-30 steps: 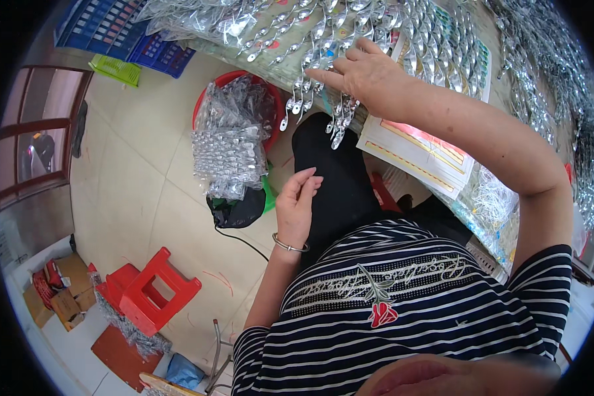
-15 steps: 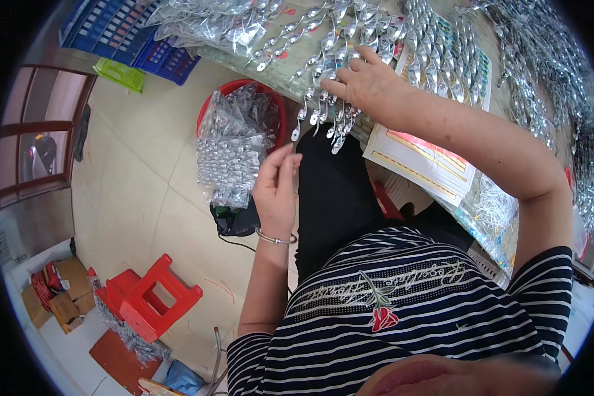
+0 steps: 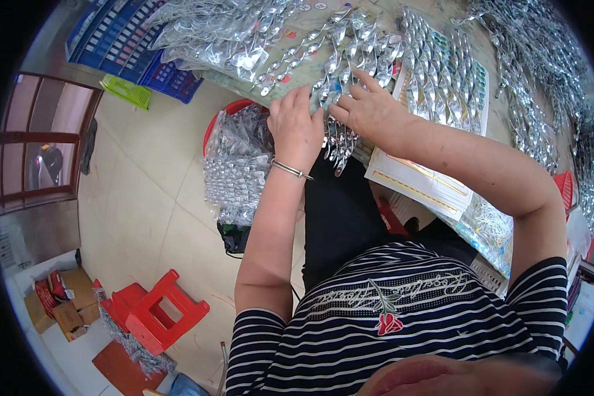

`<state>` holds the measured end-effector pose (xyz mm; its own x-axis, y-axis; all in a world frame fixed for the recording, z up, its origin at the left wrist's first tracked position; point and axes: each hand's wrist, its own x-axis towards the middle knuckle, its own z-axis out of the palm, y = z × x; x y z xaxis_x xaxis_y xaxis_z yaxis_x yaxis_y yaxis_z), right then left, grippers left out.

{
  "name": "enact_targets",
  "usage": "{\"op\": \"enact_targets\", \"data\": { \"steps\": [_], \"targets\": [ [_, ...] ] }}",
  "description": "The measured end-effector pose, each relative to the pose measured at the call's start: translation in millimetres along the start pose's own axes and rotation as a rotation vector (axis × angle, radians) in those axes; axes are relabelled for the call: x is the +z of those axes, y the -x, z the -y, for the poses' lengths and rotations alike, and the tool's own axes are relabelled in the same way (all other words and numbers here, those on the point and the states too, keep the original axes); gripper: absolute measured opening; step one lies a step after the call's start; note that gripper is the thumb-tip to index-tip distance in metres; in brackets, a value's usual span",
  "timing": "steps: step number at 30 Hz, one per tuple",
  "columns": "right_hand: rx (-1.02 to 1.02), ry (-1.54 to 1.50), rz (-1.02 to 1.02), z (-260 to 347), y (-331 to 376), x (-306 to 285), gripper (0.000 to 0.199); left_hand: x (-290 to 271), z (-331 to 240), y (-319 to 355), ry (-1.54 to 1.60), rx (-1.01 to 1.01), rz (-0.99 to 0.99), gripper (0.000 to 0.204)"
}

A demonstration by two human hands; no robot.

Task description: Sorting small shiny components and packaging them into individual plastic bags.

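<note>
Shiny silver twisted strands (image 3: pixel 338 61) lie side by side on the table, and their lower ends (image 3: pixel 339 153) hang over its near edge above my dark trousers. My left hand (image 3: pixel 296 129), with a bracelet at the wrist, is at the table edge beside these strands. Its fingers stretch forward and its thumb is apart from them; their tips are close to the strands. Across the same strands rests my right hand (image 3: pixel 375 117), palm down with fingers spread. More silver strands (image 3: pixel 435 69) lie beyond it on a printed sheet.
Clear bags (image 3: pixel 221 30) of silver pieces lie at the table's far left, beside blue baskets (image 3: pixel 115 43). A red tub (image 3: pixel 212 129) with bagged silver pieces stands on the floor. Printed cards (image 3: pixel 416 185) overhang the table edge. A red stool (image 3: pixel 158 317) is lower left.
My left hand has moved up and forward from beside the hanging strand ends to the table edge, its fingers opening out. My right hand stays over the strands. The view has shifted slightly.
</note>
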<state>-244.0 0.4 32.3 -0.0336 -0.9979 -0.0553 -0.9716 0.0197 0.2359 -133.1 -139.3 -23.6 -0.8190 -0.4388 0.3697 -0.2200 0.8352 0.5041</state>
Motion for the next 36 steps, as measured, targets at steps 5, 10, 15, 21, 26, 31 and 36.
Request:
{"op": "enact_targets", "data": {
  "steps": [5, 10, 15, 21, 26, 31, 36],
  "targets": [
    [0.015, -0.013, 0.056, 0.1, -1.3, -3.9, 0.048, -3.6, -0.7, -6.0, -0.047, 0.044, -0.011, 0.037],
    [0.024, -0.056, 0.056, -1.3, -0.1, -3.6, 0.045, -6.6, -2.1, -8.1, -0.078, 0.071, -0.026, 0.026],
    [0.029, -0.092, -0.066, -6.7, 8.0, 5.8, 0.033, -11.4, 0.2, -5.1, 0.105, 0.079, -0.009, 0.021],
    [0.007, -0.082, 0.042, -6.9, 8.2, -2.8, 0.04, -13.8, -0.4, 0.3, 0.176, 0.042, 0.056, 0.022],
    [-0.039, -0.04, -0.024, -1.9, 6.0, 4.1, 0.037, -13.0, -4.4, 9.1, 0.179, 0.093, -0.01, 0.02],
    [-0.037, 0.032, 0.051, -2.9, 3.8, 7.4, 0.046, -8.2, -3.6, 17.8, 0.207, 0.148, -0.09, 0.019],
    [-0.037, 0.031, 0.071, -3.1, 4.5, 3.8, 0.047, -4.0, -7.6, 26.9, 0.187, 0.0, -0.12, 0.016]
  ]
}}
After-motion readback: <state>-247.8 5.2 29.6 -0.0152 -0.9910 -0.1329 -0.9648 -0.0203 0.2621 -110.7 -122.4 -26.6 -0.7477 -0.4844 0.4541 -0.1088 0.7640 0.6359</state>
